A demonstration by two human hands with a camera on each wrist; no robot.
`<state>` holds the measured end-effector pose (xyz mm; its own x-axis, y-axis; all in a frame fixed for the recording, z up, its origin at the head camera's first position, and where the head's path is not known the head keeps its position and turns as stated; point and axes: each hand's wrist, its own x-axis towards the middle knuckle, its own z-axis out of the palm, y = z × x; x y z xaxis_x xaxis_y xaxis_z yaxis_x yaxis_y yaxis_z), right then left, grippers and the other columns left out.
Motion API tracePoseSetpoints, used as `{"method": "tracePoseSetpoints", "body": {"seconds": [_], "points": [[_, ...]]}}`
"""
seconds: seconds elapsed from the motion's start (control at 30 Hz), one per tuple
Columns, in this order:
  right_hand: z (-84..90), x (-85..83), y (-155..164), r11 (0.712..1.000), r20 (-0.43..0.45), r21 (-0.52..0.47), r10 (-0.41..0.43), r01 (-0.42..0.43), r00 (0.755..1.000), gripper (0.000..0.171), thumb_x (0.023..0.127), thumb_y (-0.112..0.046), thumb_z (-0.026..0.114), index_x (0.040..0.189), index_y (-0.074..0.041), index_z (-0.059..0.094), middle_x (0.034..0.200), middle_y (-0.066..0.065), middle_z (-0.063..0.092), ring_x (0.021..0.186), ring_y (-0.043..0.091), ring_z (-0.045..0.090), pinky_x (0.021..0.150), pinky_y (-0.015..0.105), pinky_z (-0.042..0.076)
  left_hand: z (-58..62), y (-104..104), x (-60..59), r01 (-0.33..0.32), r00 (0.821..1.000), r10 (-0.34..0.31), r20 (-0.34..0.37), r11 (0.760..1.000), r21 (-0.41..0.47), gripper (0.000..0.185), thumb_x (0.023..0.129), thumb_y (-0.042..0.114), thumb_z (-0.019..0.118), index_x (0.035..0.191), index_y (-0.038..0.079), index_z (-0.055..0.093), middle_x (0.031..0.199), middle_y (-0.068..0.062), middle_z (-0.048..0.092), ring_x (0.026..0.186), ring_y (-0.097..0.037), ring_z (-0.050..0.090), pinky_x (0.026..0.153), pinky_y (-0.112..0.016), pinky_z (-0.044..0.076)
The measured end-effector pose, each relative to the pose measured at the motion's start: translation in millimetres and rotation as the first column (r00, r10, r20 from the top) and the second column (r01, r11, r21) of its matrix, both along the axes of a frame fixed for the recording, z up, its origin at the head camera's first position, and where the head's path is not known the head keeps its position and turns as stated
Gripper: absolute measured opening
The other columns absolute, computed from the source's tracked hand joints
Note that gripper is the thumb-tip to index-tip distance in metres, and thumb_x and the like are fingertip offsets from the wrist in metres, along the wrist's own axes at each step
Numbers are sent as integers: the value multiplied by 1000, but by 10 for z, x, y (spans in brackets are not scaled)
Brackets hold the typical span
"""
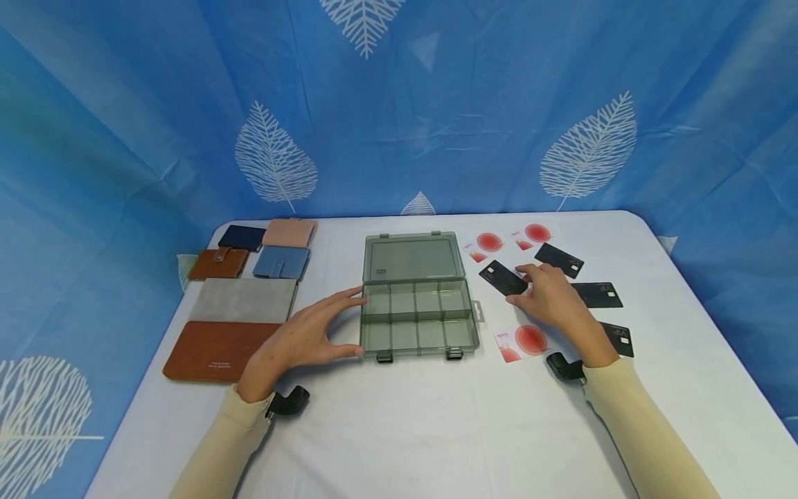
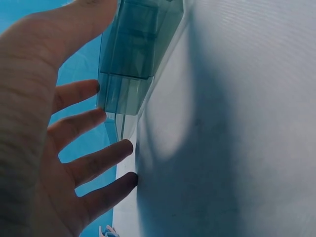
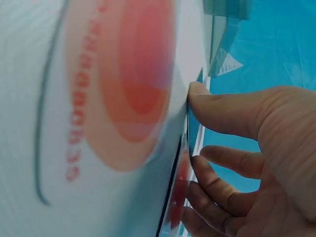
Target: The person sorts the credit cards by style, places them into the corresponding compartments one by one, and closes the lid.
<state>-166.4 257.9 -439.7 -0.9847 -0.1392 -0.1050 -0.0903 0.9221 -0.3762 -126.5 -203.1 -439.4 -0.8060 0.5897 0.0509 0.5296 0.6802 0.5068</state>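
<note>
- Head view: your left hand [image 1: 299, 339] lies with fingers spread and straight against the left wall of the open grey organiser box [image 1: 419, 317], thumb near its front left corner, steadying it without gripping. The box sits mid-table, nearer the back edge than the front, with its lid [image 1: 411, 258] laid flat behind it. Your right hand [image 1: 555, 301] rests, fingers loosely extended, on a black card [image 1: 502, 278] just right of the box; more black cards and red-and-white cards [image 1: 522, 342] lie scattered towards the right edge. Wallets [image 1: 232, 326] sit by the left edge.
- Left wrist view: your fingers [image 2: 81, 128] are fanned apart, tips touching the tablecloth [image 2: 237, 123] beside the box's translucent wall [image 2: 131, 59]; nothing is pinched.
- Right wrist view: your thumb [image 3: 224, 113] presses the card's edge [image 3: 192, 128] while the other fingers curl under loosely; whether they have lifted it I cannot tell.
- Handling judgement: the card looks thin, stiff, light and slick, lying flat on cloth. Take it by opposite long edges; slide it first if a fingertip cannot get under.
</note>
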Motion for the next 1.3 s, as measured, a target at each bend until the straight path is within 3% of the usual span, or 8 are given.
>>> {"method": "tracePoseSetpoints", "body": {"seconds": [0.2,0.37,0.5,0.63,0.73,0.83,1.07,1.3], "points": [[13,6,36,999,-12,-52,0,-1,1000,67,89,-24,89,142,5,62,117,27,58,109,42,51,87,59,54,-22,-19,-12,9,1000,-9,2,1000,1,91,87,56,87,161,16,53,173,-6,39,156,-34,42,117,-64,42],[50,12,31,998,-54,-56,9,-12,998,61,90,-21,87,142,-2,63,104,21,60,104,40,52,80,56,52,-19,-28,-28,12,1000,-12,20,1000,17,93,86,55,88,162,16,50,175,-4,35,157,-33,40,118,-64,41],[76,17,16,997,-77,-77,18,-24,997,49,97,-15,80,142,-8,63,103,22,69,101,41,61,81,59,55,-24,-27,-35,14,999,-15,31,1000,25,93,87,54,88,162,14,50,175,-5,34,158,-35,38,120,-65,38],[112,28,11,992,-156,-118,33,-51,987,37,101,-9,72,138,-9,66,110,25,75,91,41,71,78,59,56,-28,-24,-41,20,999,-21,30,999,28,92,87,53,88,162,14,50,176,-4,31,159,-35,36,120,-66,37],[160,39,-4,988,-212,-146,21,-53,977,35,102,-8,72,137,-10,67,107,24,76,71,34,65,68,50,52,-34,-22,-44,26,999,-27,30,999,35,92,87,53,88,162,14,50,177,-3,30,159,-34,35,120,-66,37],[219,47,-38,985,-251,-169,-2,-41,968,35,102,-9,72,136,-10,68,101,21,76,65,29,56,65,45,44,-40,-14,-40,27,999,-28,26,999,31,92,87,54,87,161,15,51,177,-1,30,159,-33,37,119,-66,38],[397,25,-271,972,-317,-221,9,-82,948,31,103,-8,72,133,-9,68,100,18,76,100,45,71,86,62,53,-33,-7,-29,20,1000,-20,0,1000,-4,90,89,59,84,161,16,51,177,1,29,157,-34,41,116,-66,42],[552,6,-589,959,-275,-234,94,-161,957,27,104,-9,72,130,-7,66,108,22,76,106,46,73,94,64,56,-32,4,-25,18,1000,-18,11,1000,-1,91,89,59,83,163,17,49,178,4,27,157,-32,39,117,-65,41]]}}
